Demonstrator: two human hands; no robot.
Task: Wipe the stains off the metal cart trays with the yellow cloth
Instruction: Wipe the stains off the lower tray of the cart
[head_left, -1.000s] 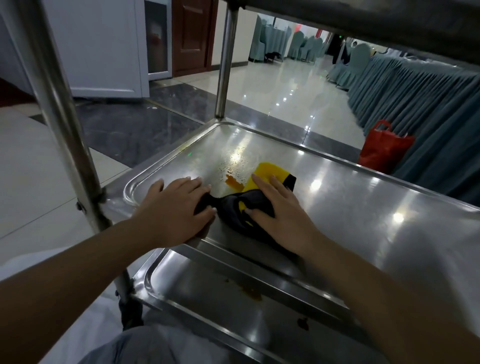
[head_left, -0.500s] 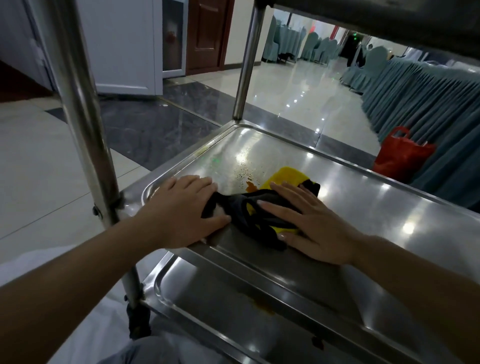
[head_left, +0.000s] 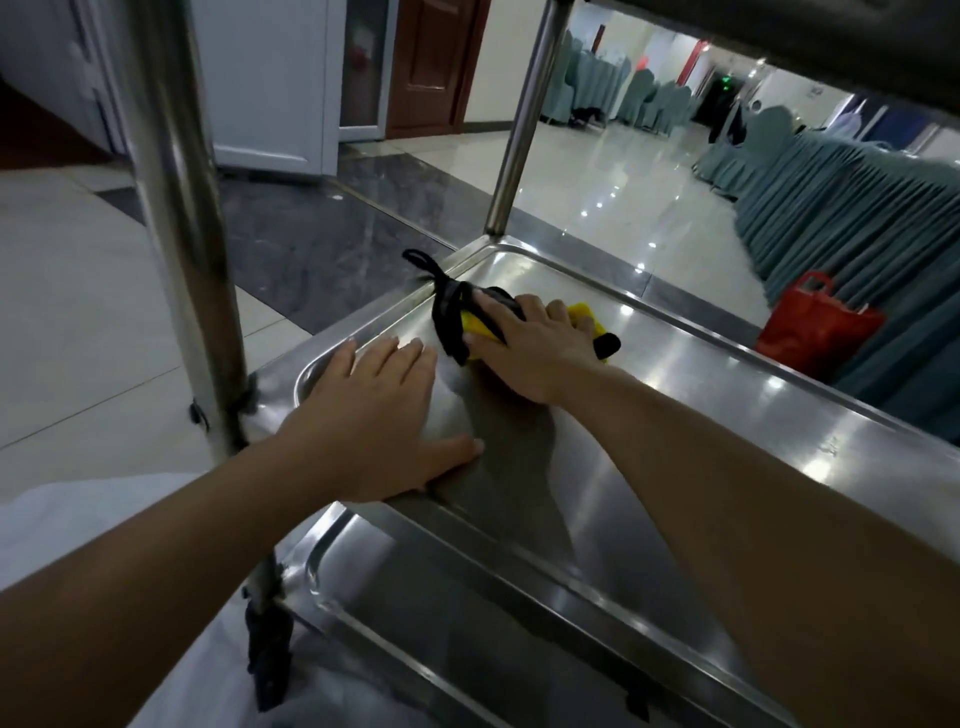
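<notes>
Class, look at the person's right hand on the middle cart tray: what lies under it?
Under the right hand lies the yellow cloth with black edging, pressed onto the middle tray. Whether any stain remains beneath the cloth cannot be seen, because cloth and hand cover that spot.

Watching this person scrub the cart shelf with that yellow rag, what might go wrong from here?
The black strap on the yellow cloth flops over the middle tray rim near the far post and could snag there. The right hand covers the spot being wiped, so leftover stain may go unseen. The left hand rests flat on the shiny metal near the tray's front edge and might slip if the surface is wet.
</notes>
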